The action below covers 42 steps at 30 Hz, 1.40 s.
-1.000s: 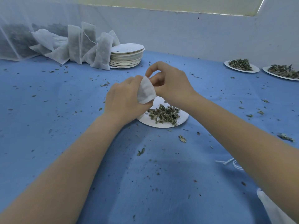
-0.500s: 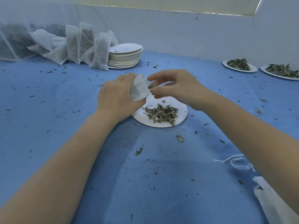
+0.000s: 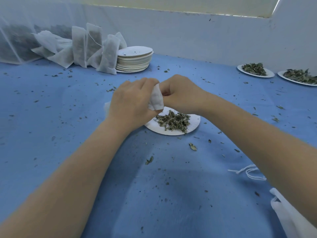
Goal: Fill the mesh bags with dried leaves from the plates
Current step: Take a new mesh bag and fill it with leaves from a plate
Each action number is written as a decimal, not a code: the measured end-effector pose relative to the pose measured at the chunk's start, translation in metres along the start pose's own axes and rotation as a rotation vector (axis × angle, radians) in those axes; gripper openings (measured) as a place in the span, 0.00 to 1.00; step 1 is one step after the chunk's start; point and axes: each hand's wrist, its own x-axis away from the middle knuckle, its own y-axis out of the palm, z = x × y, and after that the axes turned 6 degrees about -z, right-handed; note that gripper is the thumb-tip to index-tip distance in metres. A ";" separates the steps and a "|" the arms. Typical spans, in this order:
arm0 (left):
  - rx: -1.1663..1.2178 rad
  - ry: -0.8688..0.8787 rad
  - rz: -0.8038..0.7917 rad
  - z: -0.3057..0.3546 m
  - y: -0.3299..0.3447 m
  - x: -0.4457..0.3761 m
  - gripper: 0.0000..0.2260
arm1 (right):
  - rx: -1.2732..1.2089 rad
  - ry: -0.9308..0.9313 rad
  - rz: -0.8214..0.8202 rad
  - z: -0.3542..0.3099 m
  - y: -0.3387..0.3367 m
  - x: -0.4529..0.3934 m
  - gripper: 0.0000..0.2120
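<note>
A small white mesh bag [image 3: 156, 100] is held above a white plate [image 3: 154, 125] that carries a pile of dried leaves [image 3: 173, 121]. My left hand [image 3: 131, 102] grips the bag's left side, with its fingers curled round the fabric. My right hand [image 3: 180, 93] pinches the bag's top edge from the right; its fingertips are hidden behind the bag. Part of the bag sticks out at the left of my left hand. The bag's inside is not visible.
Several filled mesh bags [image 3: 93, 47] lean at the back left beside a stack of empty plates [image 3: 134, 59]. Two plates with leaves [image 3: 255, 70] [image 3: 299, 77] sit at the far right. White cloth [image 3: 289, 219] and a loose string [image 3: 248, 172] lie near right. Leaf crumbs dot the blue cloth.
My right hand has come back to the bag's top from a little apart, and both hands have sunk closer to the plate.
</note>
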 end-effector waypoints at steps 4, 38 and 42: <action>0.080 -0.153 -0.142 -0.008 0.001 0.003 0.19 | -0.182 -0.032 0.010 0.009 -0.013 0.011 0.06; 0.159 -0.375 -0.446 -0.012 0.000 0.006 0.23 | 0.352 -0.004 0.174 -0.003 -0.011 0.005 0.08; 0.229 -0.422 -0.402 -0.009 0.001 0.005 0.21 | 0.018 0.042 0.293 -0.006 -0.002 0.002 0.06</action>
